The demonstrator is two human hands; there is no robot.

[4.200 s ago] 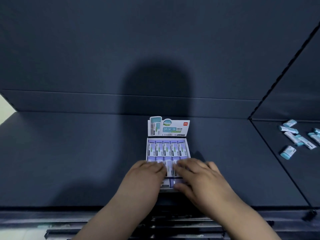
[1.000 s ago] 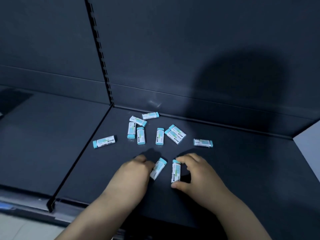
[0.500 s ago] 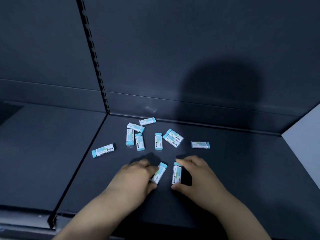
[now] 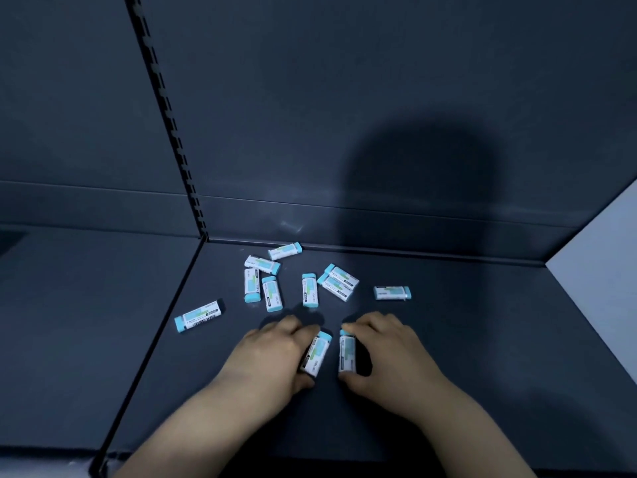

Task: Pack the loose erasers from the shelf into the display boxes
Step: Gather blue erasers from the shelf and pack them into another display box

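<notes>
Several loose erasers in white sleeves with teal ends lie scattered on a dark shelf (image 4: 465, 339). My left hand (image 4: 272, 353) pinches one eraser (image 4: 317, 353) between thumb and fingers at the shelf's front middle. Just to its right, my right hand (image 4: 386, 350) pinches another eraser (image 4: 346, 353) lengthways. Behind my hands lie more erasers, among them one in the middle (image 4: 309, 289), a stacked pair (image 4: 337, 282), one at the right (image 4: 392, 293) and one apart at the left (image 4: 198, 315). No display box is in view.
A slotted black upright (image 4: 165, 115) and a seam split this shelf from the one on the left (image 4: 69, 322). The dark back panel rises right behind the erasers. A pale side wall (image 4: 603, 257) closes the right end.
4.2 s ago both hands rested on the filled display box; the view has since turned right to the loose erasers. Over the last second my fingers have closed tighter on the two front erasers.
</notes>
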